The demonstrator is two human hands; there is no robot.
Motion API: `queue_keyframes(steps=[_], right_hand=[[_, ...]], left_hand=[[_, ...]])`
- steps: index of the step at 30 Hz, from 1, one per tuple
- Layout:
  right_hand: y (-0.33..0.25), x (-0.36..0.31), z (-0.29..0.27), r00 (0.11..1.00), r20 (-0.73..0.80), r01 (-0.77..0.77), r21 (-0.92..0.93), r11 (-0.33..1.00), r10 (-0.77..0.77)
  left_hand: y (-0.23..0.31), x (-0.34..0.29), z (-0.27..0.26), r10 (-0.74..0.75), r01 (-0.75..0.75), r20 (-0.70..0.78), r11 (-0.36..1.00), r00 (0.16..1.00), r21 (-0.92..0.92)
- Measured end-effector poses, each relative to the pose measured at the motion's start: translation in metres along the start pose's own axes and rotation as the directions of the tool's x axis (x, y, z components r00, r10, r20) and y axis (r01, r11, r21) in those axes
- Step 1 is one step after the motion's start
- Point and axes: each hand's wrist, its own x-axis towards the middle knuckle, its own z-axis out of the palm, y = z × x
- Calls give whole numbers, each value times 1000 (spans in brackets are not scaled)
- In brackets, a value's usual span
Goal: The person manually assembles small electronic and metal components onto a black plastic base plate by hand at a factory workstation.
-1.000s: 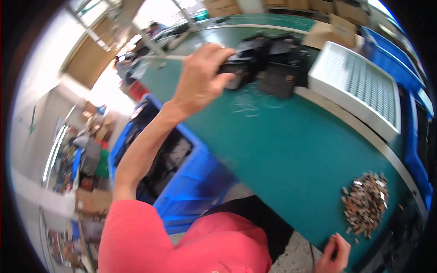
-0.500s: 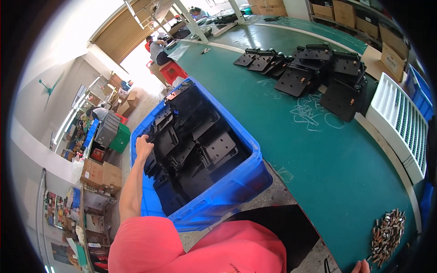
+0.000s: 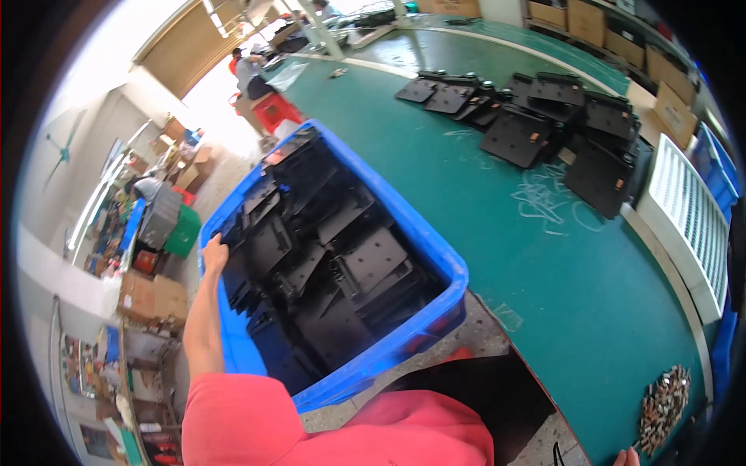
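A large blue plastic bin stands beside the table, filled with black metal plates with brackets. My left hand, arm stretched out, is closed at the bin's left rim; its fingertips are partly hidden by the hand itself. At the lower right edge only the fingertips of my right hand come into view, over the green tabletop. They are nearest to a heap of small metal pieces, silvery and brownish. The rest of that hand is cut off, so its grip is hidden.
On the green table lie several stacked black plates. A white slotted crate stands along its right edge. Beyond the bin is a red stool near a seated person. Cardboard boxes are at the left.
The bin looks larger and nearer, its left rim shifted left together with my left hand. The whole view has shifted slightly. My right fingertips stay by the heap.
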Motion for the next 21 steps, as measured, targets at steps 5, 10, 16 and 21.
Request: queue_keyframes(steps=[5,10,16,21], right_hand=[[-8,1,5,999,28,-22,125,992,18],[-1,-1,5,968,24,-249,171,953,249],[-6,-1,4,963,-9,-258,243,935,268],[-18,8,16,947,21,-315,279,907,322]], left_hand=[[2,4,-2,-31,29,-64,999,997,-27],[40,-28,-40,-68,70,-117,997,991,19],[-19,-7,8,228,-219,-197,973,953,71],[-89,70,-27,41,24,-465,991,884,133]])
